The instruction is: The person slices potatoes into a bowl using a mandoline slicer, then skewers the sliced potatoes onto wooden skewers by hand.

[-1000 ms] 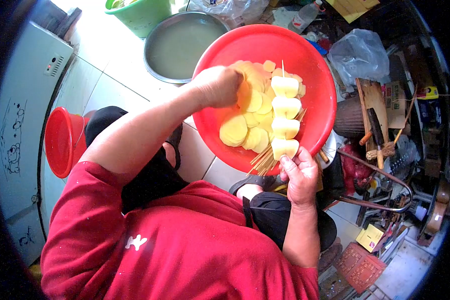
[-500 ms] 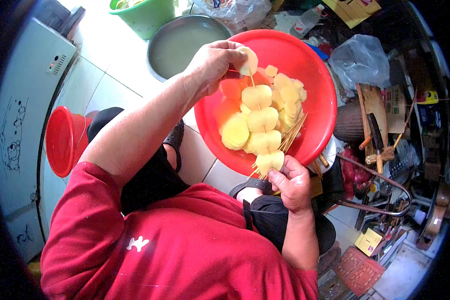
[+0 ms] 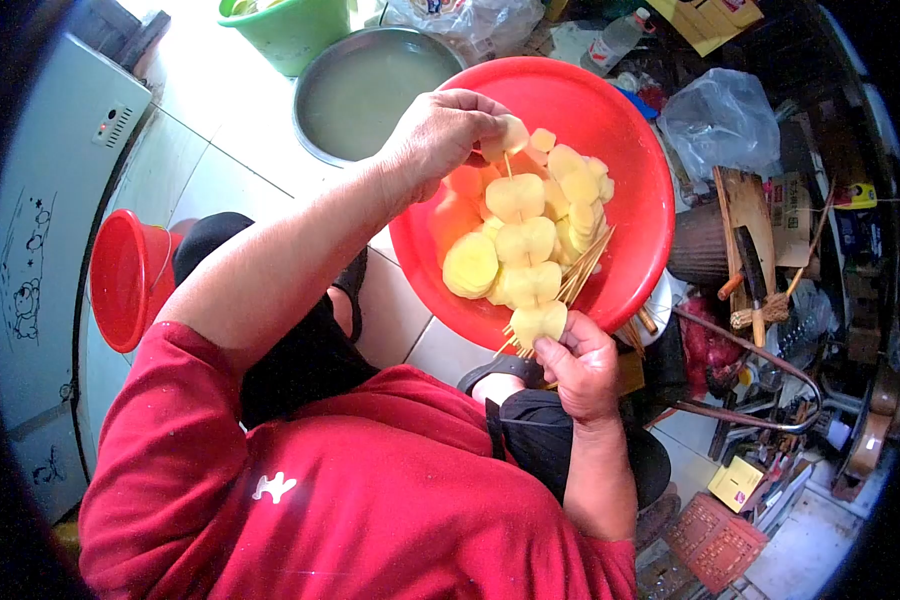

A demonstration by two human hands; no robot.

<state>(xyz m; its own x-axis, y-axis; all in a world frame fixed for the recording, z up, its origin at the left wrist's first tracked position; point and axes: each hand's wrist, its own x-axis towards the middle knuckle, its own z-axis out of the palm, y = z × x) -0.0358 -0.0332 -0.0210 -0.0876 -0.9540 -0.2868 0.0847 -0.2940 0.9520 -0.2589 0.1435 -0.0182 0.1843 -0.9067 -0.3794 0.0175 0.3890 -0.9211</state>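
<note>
My left hand (image 3: 448,135) pinches a round potato slice (image 3: 510,137) at the upper tip of a bamboo skewer (image 3: 509,166). Several pale yellow potato slices (image 3: 526,242) are threaded along that skewer. At its lower end, my right hand (image 3: 582,368) is closed, thumb and fingers gripping the skewer beside the bottom slice; the skewer's end is hidden. Beneath both hands lies a red basin (image 3: 630,150) holding loose potato slices (image 3: 470,266). A bundle of bare bamboo skewers (image 3: 587,262) rests among them, partly covered by the threaded slices.
A grey metal basin of cloudy liquid (image 3: 370,95) and a green bucket (image 3: 288,35) stand beyond my left arm. A red bucket (image 3: 120,285) sits at left near a white cabinet (image 3: 45,250). On the right are a knife (image 3: 750,265), a wooden board (image 3: 735,210) and a metal frame (image 3: 760,350).
My left hand has shifted slightly right and down with its slice, which now tilts and sits lower against the skewer tip. My right hand has hardly moved.
</note>
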